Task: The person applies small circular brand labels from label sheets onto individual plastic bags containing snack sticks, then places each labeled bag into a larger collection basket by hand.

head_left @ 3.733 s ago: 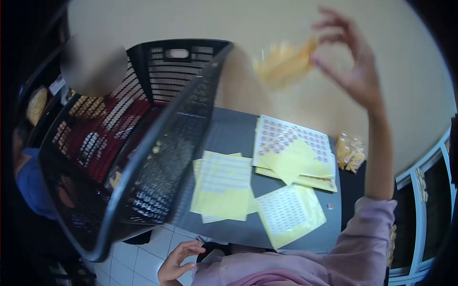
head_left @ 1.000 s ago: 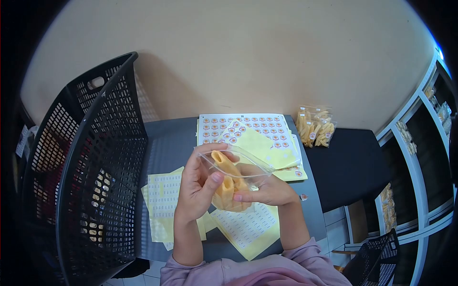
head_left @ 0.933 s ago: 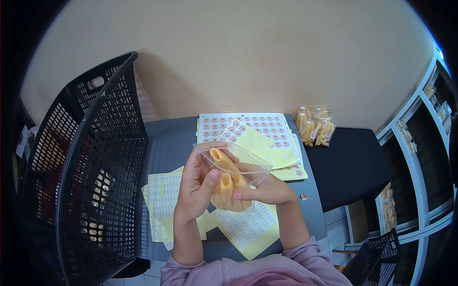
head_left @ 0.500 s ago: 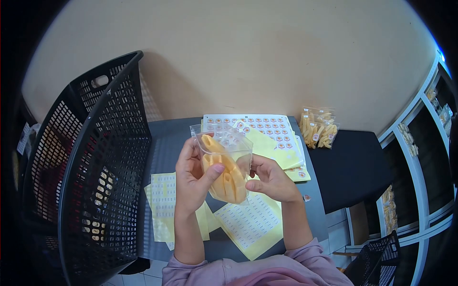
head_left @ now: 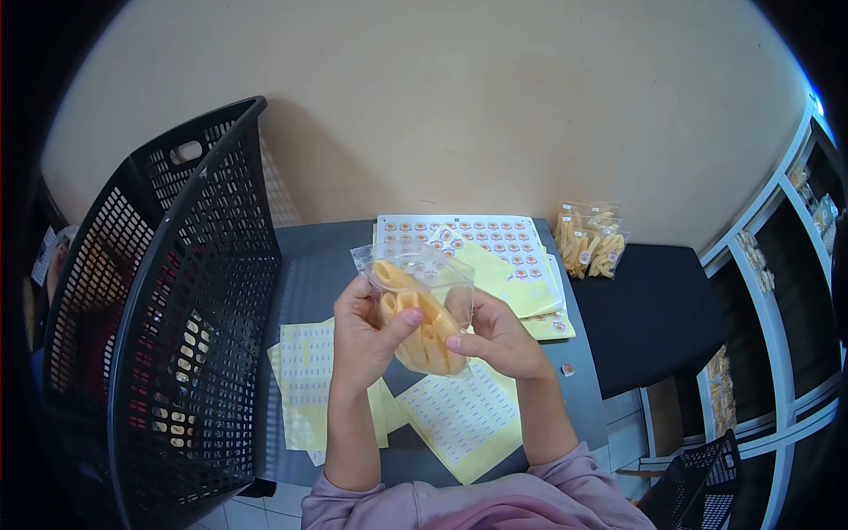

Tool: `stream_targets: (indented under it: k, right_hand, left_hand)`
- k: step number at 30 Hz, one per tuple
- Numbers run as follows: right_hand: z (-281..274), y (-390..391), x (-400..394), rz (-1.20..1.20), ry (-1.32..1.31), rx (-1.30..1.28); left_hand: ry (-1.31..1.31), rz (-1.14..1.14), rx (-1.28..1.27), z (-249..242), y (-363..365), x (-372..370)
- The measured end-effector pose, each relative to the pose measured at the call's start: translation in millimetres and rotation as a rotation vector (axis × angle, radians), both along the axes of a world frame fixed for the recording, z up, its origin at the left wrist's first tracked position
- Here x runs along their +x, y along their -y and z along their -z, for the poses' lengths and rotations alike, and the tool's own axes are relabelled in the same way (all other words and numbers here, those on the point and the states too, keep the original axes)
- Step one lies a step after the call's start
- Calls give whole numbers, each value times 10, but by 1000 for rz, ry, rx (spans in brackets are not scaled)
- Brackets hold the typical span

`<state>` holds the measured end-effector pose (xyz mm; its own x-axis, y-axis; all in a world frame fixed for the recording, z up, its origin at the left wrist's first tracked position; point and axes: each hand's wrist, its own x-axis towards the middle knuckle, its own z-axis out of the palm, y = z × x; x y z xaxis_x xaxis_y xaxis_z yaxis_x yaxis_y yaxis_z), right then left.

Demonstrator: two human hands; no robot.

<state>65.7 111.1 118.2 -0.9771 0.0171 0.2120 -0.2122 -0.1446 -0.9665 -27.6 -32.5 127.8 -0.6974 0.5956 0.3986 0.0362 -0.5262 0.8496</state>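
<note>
A clear plastic bag of yellow tube-shaped snacks (head_left: 422, 329) is held up over the table between both hands. My left hand (head_left: 360, 346) is closed around its left side, the thumb pressed on the front. On the right edge, my right hand (head_left: 505, 343) pinches the bag, thumb in front and fingers partly hidden behind the plastic. The upper part of the bag is see-through and slightly creased. Beneath the hands lie yellow-backed sheets of small printed labels (head_left: 468, 415), and another label sheet (head_left: 305, 375) is to the left.
A large black perforated crate (head_left: 199, 291) stands at the left. Sheets of round stickers (head_left: 495, 231) lie at the back, and a loose round sticker (head_left: 568, 370) at the right. Filled snack bags (head_left: 590, 240) rest on a black-covered surface (head_left: 649, 309) beside shelving (head_left: 761, 340).
My right hand has shifted a little and its thumb now presses on the front of the bag. The bag has moved slightly right, still in both hands.
</note>
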Motion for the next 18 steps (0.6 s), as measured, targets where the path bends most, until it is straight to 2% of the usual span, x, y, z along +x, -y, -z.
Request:
stream_targets:
  k: [2, 7, 9, 14, 18]
  right_hand:
    - [-39, 0, -19, 153, -201, 139]
    - [-173, 13, 49, 236, -119, 156]
    - [-180, 4, 57, 225, -72, 152]
    - [-185, 45, 33, 179, -78, -120]
    - [-156, -15, 43, 197, -43, -156]
  left_hand:
    - [-9, -17, -41, 30, 25, -25]
    - [-11, -16, -119, -26, -55, 37]
    - [-111, -41, -105, 24, -82, 11]
    - [-27, 37, -16, -36, -92, 76]
    - [-68, 73, -64, 9, -70, 17]
